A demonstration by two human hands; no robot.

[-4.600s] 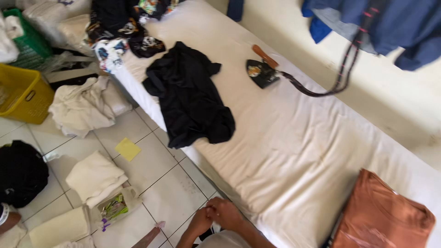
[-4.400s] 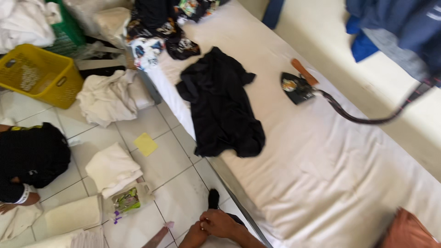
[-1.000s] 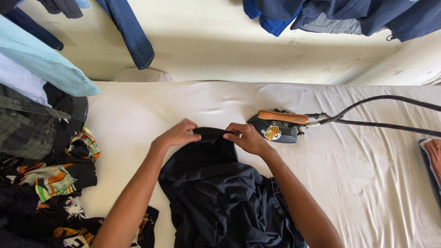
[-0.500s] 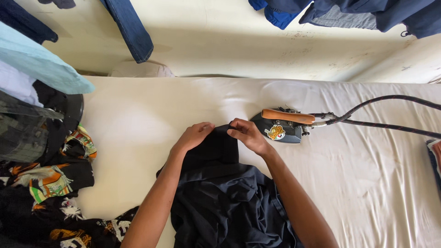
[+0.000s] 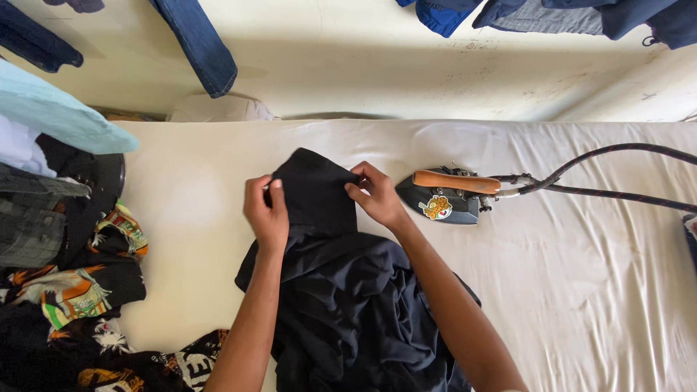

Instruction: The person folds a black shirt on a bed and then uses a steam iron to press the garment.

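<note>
Both hands pinch the far edge of a crumpled black cloth garment (image 5: 348,305): left hand (image 5: 267,212) and right hand (image 5: 377,194) at its corners (the black iron with wooden handle (image 5: 444,197) sits just right), its length running back toward the person across the cream sheet-covered table (image 5: 595,290).

White-sheeted bed (image 5: 581,290), black garment (image 5: 348,305), iron (image 5: 443,199), printed clothes pile (image 5: 80,290)

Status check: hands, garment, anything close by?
Left hand and right hand each grip the black garment, top edge lifted. Iron beside right hand, apart.
</note>
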